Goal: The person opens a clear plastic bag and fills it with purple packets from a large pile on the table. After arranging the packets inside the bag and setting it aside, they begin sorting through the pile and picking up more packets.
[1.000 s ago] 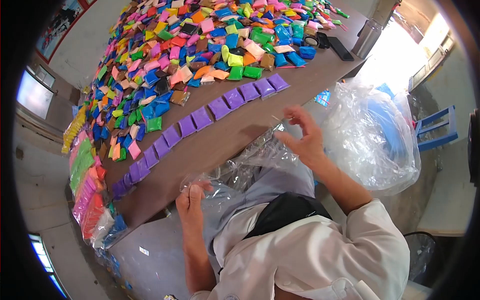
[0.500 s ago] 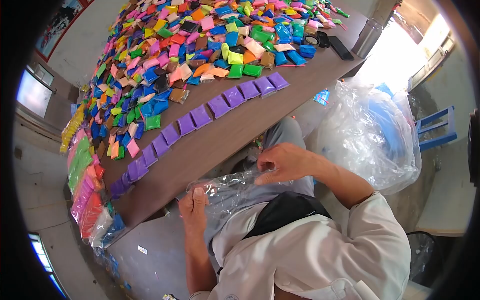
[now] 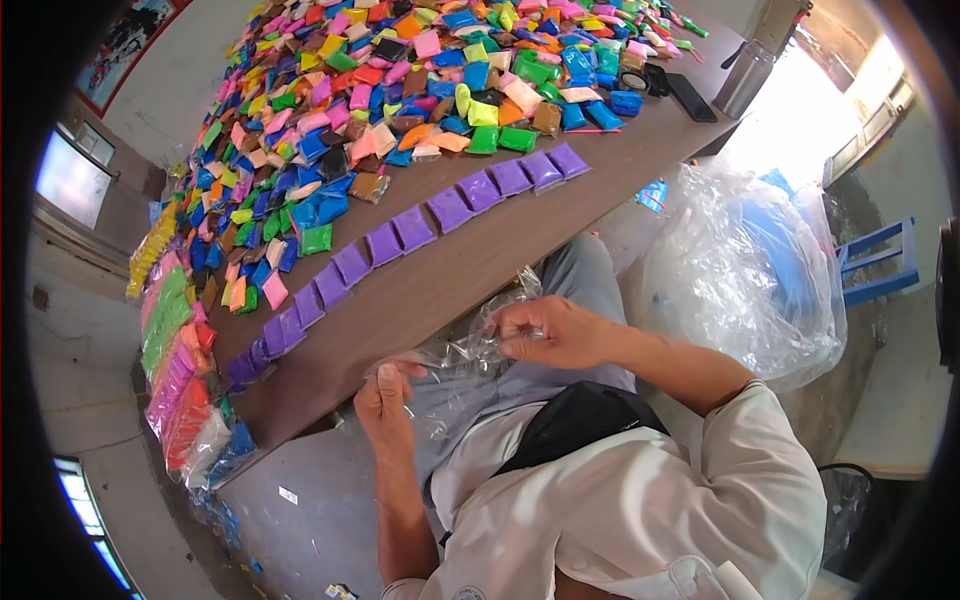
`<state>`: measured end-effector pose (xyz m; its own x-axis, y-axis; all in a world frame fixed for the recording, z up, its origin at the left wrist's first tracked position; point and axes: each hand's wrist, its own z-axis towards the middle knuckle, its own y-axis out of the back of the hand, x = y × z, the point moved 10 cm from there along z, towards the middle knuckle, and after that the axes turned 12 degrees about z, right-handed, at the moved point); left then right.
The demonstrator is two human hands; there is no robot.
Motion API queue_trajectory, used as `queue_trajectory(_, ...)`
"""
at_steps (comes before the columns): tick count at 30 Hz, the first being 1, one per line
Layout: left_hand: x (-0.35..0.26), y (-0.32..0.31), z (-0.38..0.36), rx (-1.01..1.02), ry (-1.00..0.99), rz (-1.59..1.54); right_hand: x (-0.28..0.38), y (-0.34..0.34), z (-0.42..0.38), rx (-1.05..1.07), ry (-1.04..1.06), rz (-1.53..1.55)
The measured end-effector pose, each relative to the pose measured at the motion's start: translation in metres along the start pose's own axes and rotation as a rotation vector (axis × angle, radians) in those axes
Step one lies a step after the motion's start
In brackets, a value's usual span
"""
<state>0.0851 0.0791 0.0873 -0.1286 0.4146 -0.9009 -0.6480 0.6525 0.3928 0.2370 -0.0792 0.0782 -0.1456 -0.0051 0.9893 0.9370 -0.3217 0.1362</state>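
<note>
A clear plastic bag (image 3: pixel 452 385) is stretched between my two hands above my lap. My left hand (image 3: pixel 386 398) pinches its left side, thumb on top. My right hand (image 3: pixel 545 330) grips the other side with curled fingers, and crumpled film sticks up beyond the fingertips. Past my hands, a slanting row of purple packets (image 3: pixel 412 228) lies along the near part of the brown table (image 3: pixel 400 315). The bag looks see-through, with nothing visible inside it.
A large heap of colourful packets (image 3: pixel 400 100) covers the far table. At its right are a phone (image 3: pixel 690 98) and a steel flask (image 3: pixel 745 80). A big clear sack (image 3: pixel 745 280) stands on the floor beside a blue stool (image 3: pixel 880 262). Bundled packs (image 3: pixel 180 370) line the left end.
The bag has gone from fairly flat to more crumpled, its right end now bunched up at my right hand. My right hand has shifted slightly left and down; both hands keep hold.
</note>
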Motion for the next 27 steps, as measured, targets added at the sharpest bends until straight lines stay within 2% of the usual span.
queue_trajectory(3, 0.003, -0.001, -0.003, 0.046, 0.025, 0.084, 0.028, -0.006, -0.007, 0.075, 0.238, -0.092)
queue_trajectory(5, 0.009, -0.001, -0.004, 0.069, 0.040, 0.128, 0.036, -0.008, -0.013, 0.120, 0.273, -0.141)
queue_trajectory(8, -0.018, -0.010, 0.000, 0.089, -0.193, 0.257, 0.039, -0.002, -0.025, 0.101, 0.368, -0.222)
queue_trajectory(9, -0.020, -0.011, 0.003, 0.088, -0.187, 0.241, 0.041, 0.002, -0.028, 0.082, 0.410, -0.252)
queue_trajectory(12, -0.027, -0.016, 0.010, 0.107, -0.176, 0.231, 0.021, 0.012, -0.031, 0.103, 0.183, -0.136)
queue_trajectory(15, -0.025, -0.018, 0.015, 0.144, -0.151, 0.270, 0.028, 0.011, -0.034, 0.068, 0.225, -0.300)
queue_trajectory(18, -0.010, -0.014, 0.015, 0.111, -0.040, 0.242, 0.027, 0.014, -0.030, 0.003, 0.048, -0.307)
queue_trajectory(21, -0.018, -0.016, 0.020, 0.063, -0.010, 0.213, -0.011, 0.003, -0.019, 0.090, -0.189, 0.075)
queue_trajectory(24, -0.025, -0.015, 0.022, 0.029, -0.054, 0.175, -0.037, 0.005, -0.009, -0.111, -0.270, 0.515)
queue_trajectory(27, -0.007, -0.003, 0.021, -0.031, 0.019, 0.198, 0.003, 0.006, -0.008, 0.018, 0.049, 0.144)
